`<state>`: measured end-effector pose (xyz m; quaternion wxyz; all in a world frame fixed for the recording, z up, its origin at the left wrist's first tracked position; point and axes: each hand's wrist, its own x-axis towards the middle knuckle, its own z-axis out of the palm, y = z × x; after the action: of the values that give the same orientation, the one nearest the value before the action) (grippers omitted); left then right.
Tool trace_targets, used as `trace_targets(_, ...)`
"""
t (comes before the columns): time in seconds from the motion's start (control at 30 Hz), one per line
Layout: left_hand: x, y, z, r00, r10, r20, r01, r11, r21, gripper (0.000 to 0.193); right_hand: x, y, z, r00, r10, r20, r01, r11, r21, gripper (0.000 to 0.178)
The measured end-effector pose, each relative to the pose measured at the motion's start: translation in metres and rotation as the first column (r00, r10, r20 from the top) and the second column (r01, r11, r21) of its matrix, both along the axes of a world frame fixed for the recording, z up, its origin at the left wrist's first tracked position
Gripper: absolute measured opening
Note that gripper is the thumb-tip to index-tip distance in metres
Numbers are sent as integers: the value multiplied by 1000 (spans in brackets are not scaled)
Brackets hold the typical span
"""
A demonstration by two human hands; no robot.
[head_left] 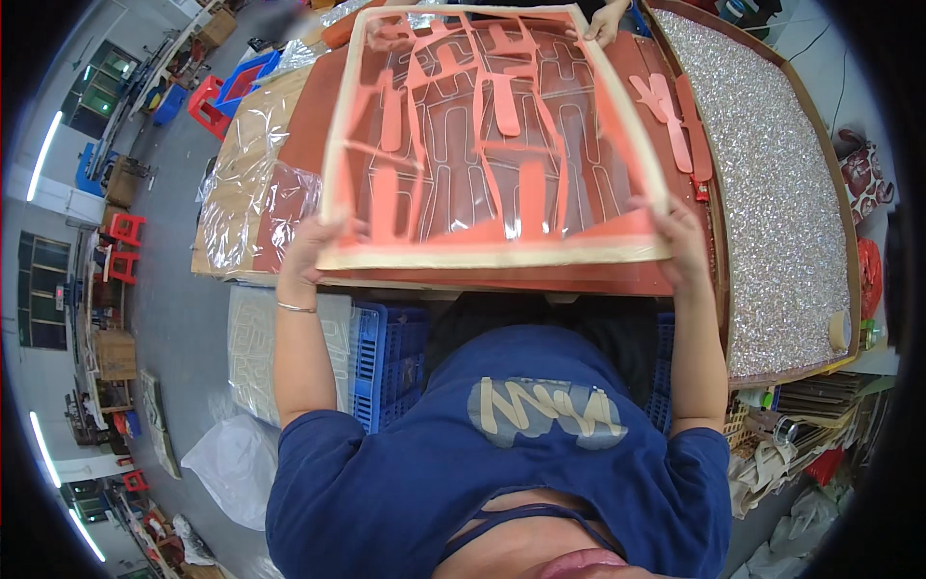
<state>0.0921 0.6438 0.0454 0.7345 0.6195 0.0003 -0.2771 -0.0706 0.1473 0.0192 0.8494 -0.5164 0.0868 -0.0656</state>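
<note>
A large cream-edged frame [502,256] with a coral cut-out sheet [531,198] stretched inside it is held over the table. My left hand [307,249] grips its near left corner, fingers curled over the edge. At the near right corner my right hand [681,234] is closed on the same frame, slightly blurred. Another person's hand [606,21] holds the far right corner, and a second hand of theirs [391,37] shows at the far left. Through the openings in the sheet, clear film with outlined shapes [453,145] is visible.
Below lies a red-brown table [304,116] with crinkled clear film [241,183] on its left. Coral strap-shaped pieces [666,111] rest right of the frame. A long tray of glittery silver material [772,193] runs along the right. Blue crates [391,357] stand beneath the near edge.
</note>
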Motion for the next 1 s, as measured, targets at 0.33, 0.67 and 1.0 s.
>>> trace_targets(0.33, -10, -11, -29, 990, 135, -40, -123, 968, 219, 24, -15, 22, -6, 953, -148, -263, 42, 928, -370, 47)
trace_targets(0.67, -16, 4, -46, 971, 138, 197, -201, 916, 347, 29, -36, 38, -6, 880, -308, -363, 95, 861, -500, 36)
trace_targets(1.0, -14, 5, -44, 908, 259, 329, -315, 940, 129, 30, -45, 30, -17, 936, -314, -159, 249, 909, -334, 37)
